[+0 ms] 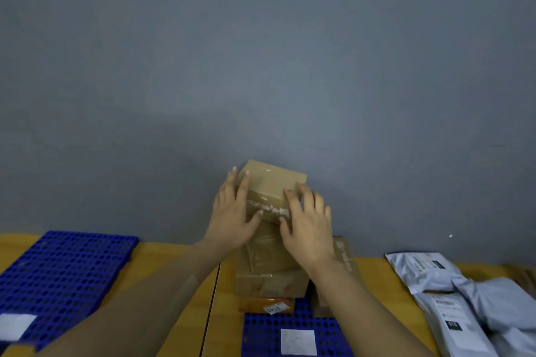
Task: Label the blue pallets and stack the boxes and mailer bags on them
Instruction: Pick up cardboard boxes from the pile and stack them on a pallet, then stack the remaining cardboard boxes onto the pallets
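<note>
The top box [272, 180] sits on the stack [269, 281] at the far end of the middle blue pallet [319, 327]. It is skewed, its long axis running near-left to far-right. Both hands are on it, 1 at each end. The left hand [235, 211] lies flat along the left end, its grip spread, fingers straight, thumb on the near face. The right hand [310, 220] curls its grip over the near-right corner. Squaring the box looks like the step in hand. The mailer bags [435, 269] wait on the bench [156, 249], nearer the right hand.
</note>
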